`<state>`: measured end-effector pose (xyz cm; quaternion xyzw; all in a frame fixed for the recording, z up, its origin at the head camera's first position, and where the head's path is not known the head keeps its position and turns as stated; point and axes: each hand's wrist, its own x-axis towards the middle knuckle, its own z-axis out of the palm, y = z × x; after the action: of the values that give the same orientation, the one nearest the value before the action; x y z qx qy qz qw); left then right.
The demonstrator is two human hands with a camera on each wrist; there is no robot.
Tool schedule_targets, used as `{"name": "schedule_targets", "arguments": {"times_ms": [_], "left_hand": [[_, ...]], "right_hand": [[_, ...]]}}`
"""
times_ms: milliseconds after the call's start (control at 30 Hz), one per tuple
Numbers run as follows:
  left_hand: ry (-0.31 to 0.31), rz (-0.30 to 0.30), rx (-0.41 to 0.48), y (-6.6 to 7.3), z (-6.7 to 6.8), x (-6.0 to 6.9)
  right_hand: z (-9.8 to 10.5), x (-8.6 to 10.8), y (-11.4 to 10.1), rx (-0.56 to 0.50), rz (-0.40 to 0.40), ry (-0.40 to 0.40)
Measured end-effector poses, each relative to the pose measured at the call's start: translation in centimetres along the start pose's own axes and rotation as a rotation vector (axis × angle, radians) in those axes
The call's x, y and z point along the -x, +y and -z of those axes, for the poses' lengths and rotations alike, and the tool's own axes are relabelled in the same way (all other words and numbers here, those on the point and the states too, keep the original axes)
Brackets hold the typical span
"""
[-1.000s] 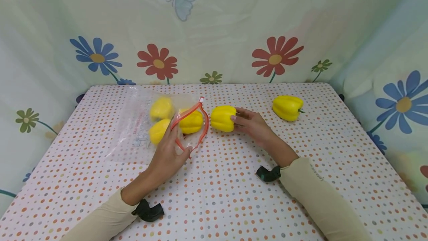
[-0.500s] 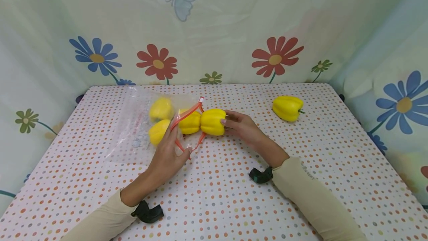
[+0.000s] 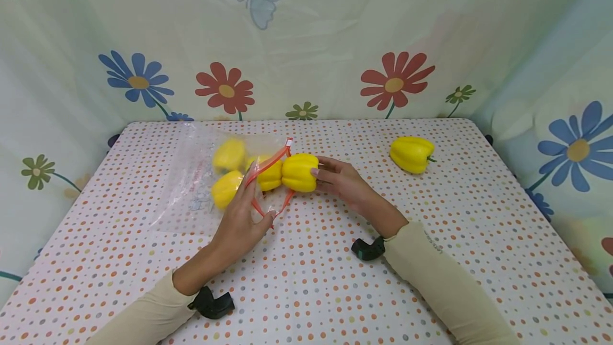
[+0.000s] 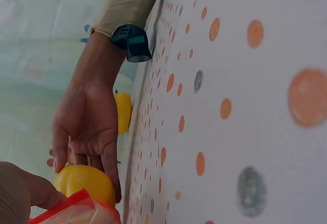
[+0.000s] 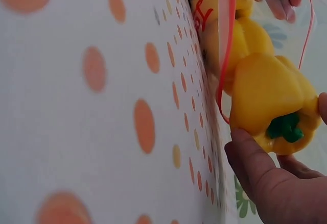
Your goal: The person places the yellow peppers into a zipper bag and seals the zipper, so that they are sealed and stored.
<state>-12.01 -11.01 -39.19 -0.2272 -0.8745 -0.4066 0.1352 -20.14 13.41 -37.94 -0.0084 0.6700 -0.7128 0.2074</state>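
left hand (image 3: pixel 241 217) grips a clear bag (image 3: pixel 184 196), right hand (image 3: pixel 344 181) a yellow pepper (image 3: pixel 299 173) at the bag's mouth.

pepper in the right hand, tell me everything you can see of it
The pepper is yellow, blocky and lobed, with smooth, slightly glossy skin and a green stem sunk in one end. It is on its side, stem end toward the right hand, whose fingers hold it round that end. Its other end is at the red-edged mouth of the clear bag, where it appears to meet a pepper inside. Whether it touches the spotted tabletop is hard to tell.
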Motion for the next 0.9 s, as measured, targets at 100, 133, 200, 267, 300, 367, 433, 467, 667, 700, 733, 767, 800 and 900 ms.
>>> {"name": "schedule_targets", "arguments": {"times_ms": [100, 133, 200, 267, 300, 367, 433, 467, 667, 700, 733, 767, 800, 900], "left_hand": [[-0.003, -0.001, -0.001, 0.0, 0.0, 0.0], [-0.002, -0.004, 0.000, 0.0, 0.0, 0.0], [0.003, -0.007, 0.000, 0.0, -0.1, 0.0], [0.007, -0.007, -0.001, 0.0, -0.1, 0.0], [0.010, -0.006, -0.003, 0.0, -0.1, -0.1], [0.012, -0.002, -0.007, 0.0, -0.1, -0.1], [0.012, -0.002, -0.010, 0.0, -0.1, -0.2], [0.012, 0.000, -0.009, 0.0, -0.1, -0.2], [0.007, 0.003, -0.013, 0.0, -0.2, -0.1], [0.007, 0.004, -0.015, -0.1, -0.2, -0.1], [0.006, 0.002, -0.013, -0.1, -0.1, -0.1], [0.007, 0.003, -0.012, -0.1, -0.1, -0.1], [0.008, 0.004, -0.012, -0.1, -0.1, -0.1], [0.007, 0.009, -0.004, -0.1, 0.0, -0.1]], "right_hand": [[-0.3, -0.2, 0.1, 0.000, 0.007, -0.031], [-0.4, -0.2, 0.2, -0.001, 0.009, -0.041], [-0.6, -0.4, 0.3, -0.009, 0.010, -0.060], [-0.8, -0.5, 0.3, -0.016, 0.007, -0.071], [-0.9, -0.5, 0.3, -0.018, 0.007, -0.075], [-1.0, -0.5, 0.3, -0.035, 0.004, -0.077], [-1.2, -0.6, 0.2, -0.034, 0.003, -0.076], [-1.2, -0.6, 0.2, -0.035, 0.003, -0.076], [-1.5, -1.1, 0.4, -0.012, 0.007, -0.080], [-1.6, -1.2, 0.4, -0.006, 0.008, -0.080], [-1.7, -1.3, 0.4, -0.001, 0.007, -0.079], [-1.7, -1.3, 0.4, 0.005, 0.007, -0.078], [-1.8, -1.3, 0.4, 0.011, 0.008, -0.077], [-1.9, -1.4, 0.3, 0.027, 0.008, -0.073]]}}
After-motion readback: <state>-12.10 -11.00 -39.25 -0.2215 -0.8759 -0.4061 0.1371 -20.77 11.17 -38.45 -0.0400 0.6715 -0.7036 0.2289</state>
